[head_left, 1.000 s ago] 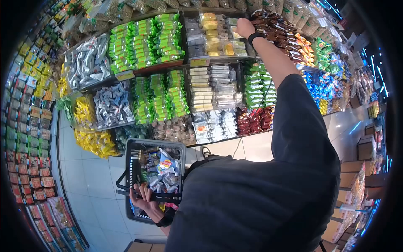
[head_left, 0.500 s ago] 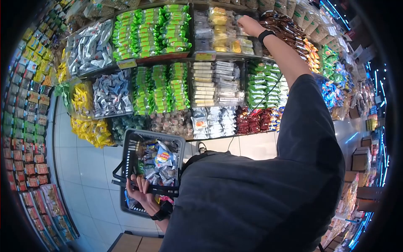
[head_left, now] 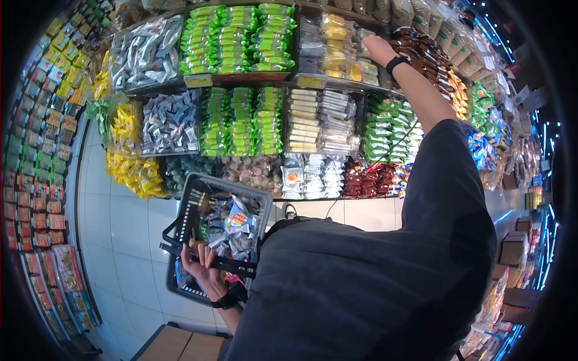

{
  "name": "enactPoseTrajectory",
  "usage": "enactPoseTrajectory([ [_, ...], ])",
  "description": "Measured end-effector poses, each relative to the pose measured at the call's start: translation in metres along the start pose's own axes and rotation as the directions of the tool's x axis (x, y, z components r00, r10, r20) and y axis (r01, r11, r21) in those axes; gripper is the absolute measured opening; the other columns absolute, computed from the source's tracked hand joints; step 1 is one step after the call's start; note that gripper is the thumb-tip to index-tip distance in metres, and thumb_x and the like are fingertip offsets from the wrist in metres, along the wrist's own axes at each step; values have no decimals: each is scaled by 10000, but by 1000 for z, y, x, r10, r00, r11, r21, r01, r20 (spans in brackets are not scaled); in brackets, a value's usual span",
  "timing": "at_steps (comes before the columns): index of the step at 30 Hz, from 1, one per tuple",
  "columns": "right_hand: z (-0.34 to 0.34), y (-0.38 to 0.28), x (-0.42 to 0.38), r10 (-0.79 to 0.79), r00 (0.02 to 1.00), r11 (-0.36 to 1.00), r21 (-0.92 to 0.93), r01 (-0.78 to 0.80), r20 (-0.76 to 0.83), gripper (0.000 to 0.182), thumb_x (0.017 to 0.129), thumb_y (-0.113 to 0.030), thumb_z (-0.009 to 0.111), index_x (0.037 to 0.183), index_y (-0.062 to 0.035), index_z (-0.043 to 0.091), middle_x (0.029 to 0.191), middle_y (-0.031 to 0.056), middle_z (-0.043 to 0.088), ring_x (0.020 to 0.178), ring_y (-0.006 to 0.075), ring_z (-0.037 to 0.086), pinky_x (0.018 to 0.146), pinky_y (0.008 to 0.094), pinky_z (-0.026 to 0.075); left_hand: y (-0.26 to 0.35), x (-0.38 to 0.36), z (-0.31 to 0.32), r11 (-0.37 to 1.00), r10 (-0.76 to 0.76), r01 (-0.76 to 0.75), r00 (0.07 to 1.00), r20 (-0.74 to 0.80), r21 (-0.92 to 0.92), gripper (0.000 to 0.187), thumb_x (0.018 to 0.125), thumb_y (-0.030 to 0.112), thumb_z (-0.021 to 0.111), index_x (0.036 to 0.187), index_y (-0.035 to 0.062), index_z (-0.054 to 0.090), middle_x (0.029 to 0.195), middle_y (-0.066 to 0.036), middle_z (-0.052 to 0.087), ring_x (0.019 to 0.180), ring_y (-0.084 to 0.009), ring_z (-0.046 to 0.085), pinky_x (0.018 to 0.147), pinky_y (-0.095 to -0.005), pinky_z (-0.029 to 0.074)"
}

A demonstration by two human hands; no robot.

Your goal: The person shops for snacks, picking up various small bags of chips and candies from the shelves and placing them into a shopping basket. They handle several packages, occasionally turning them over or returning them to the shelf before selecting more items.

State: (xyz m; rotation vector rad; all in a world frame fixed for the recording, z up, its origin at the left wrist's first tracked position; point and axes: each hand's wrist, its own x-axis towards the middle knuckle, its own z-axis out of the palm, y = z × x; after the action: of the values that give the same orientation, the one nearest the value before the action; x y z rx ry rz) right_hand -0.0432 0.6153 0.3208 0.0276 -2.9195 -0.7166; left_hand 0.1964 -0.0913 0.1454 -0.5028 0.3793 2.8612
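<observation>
My left hand [head_left: 203, 268] is wrapped round the black handle [head_left: 232, 265] of a grey shopping basket [head_left: 270, 207]. Inside the basket lie many small wrapped snacks, with a blue-and-white snack packet [head_left: 239, 218] on top. My right hand [head_left: 379, 50] is stretched out to the upper shelf, at the right part of a bin of clear-wrapped packs. Its fingers are curled down among the packs, and what they grip, if anything, is hidden. Close to it on the left are yellowish packs [head_left: 335, 43], and dark brown packets [head_left: 415, 48] are on the right.
Bright green packets [head_left: 233, 39] and silver packets [head_left: 147, 53] fill bins farther left. Lower tiers hold white stick packs [head_left: 303, 120], green-and-white packets [head_left: 385, 129] and yellow packets [head_left: 132, 177]. A brown box [head_left: 180, 344] stands on the tiled floor behind the basket.
The shelves have shifted slightly to the right in view. My right hand remains at the same bin, its fingers still curled among the packs. My left hand keeps hold of the basket handle.
</observation>
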Motion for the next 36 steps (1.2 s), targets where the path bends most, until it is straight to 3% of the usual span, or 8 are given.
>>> enactPoseTrajectory([
  [11, 44, 12, 12, -96, 986, 982, 152, 117, -136, 163, 856, -30, 507, 884, 3, 664, 902, 258, 656, 918, 413, 657, 791, 479, 538, 0, -1, 11, 998, -58, 58, 998, -11, 1, 267, 995, 298, 511, 803, 113, 515, 487, 40, 292, 374, -57, 246, 351, -193, 257],
  [13, 22, 15, 18, 60, 992, 957, 276, -90, 114, 163, 744, -36, 612, 898, 5, 579, 950, 239, 611, 977, 434, 588, 850, 483, 486, 3, -2, 8, 998, -63, 65, 997, -47, 24, 258, 993, 307, 513, 830, 115, 569, 483, 46, 282, 384, -64, 227, 356, -203, 234],
  [15, 60, 38, 18, -68, 975, 963, 241, 120, -213, 154, 780, -89, 628, 884, 6, 567, 898, 240, 583, 896, 438, 561, 800, 493, 468, 4, -2, 7, 997, -80, 79, 995, -63, -9, 266, 989, 313, 520, 818, 121, 591, 469, 46, 279, 380, -64, 227, 361, -201, 232],
  [20, 143, 85, 36, -17, 1000, 982, 188, 19, -13, 497, 853, -21, 538, 1339, 50, 463, 1289, 279, 545, 1201, 428, 514, 1039, 480, 424, 4, -2, 4, 995, -87, 87, 996, 21, -45, 304, 989, 306, 523, 747, 129, 476, 463, 39, 259, 368, -68, 240, 366, -198, 256],
  [23, 97, 75, 34, -5, 970, 999, 51, -8, 245, 428, 855, 11, 517, 1283, 30, 511, 1168, 340, 563, 1110, 500, 531, 930, 527, 449, 7, -2, -2, 994, -96, 100, 991, 89, -49, 346, 993, 313, 516, 719, 132, 407, 469, 39, 246, 372, -71, 241, 368, -203, 258],
  [27, 59, 91, 27, -148, 962, 980, 96, 174, -231, 370, 852, 56, 509, 1217, 23, 562, 1086, 300, 617, 1057, 483, 575, 920, 483, 480, 10, -4, 1, 993, -108, 111, 992, 64, -38, 324, 993, 313, 521, 749, 124, 423, 475, 43, 246, 372, -65, 239, 373, -195, 260],
  [32, -161, -156, -66, -127, 989, 576, 807, 131, -70, 183, 909, -128, 673, 1037, 1, 653, 883, 32, 661, 831, 91, 607, 751, 258, 499, 13, -5, 4, 993, -108, 109, 993, 43, -32, 290, 998, 289, 517, 776, 118, 441, 478, 38, 255, 374, -62, 230, 359, -194, 255],
  [36, -172, -354, -144, -453, 888, 158, 987, -8, 80, 146, 884, -131, 650, 942, 2, 662, 748, 43, 624, 705, 135, 586, 664, 304, 496, 14, -4, 4, 989, -142, 144, 989, 51, -38, 298, 981, 269, 523, 739, 124, 426, 475, 34, 258, 375, -62, 234, 360, -190, 257],
])
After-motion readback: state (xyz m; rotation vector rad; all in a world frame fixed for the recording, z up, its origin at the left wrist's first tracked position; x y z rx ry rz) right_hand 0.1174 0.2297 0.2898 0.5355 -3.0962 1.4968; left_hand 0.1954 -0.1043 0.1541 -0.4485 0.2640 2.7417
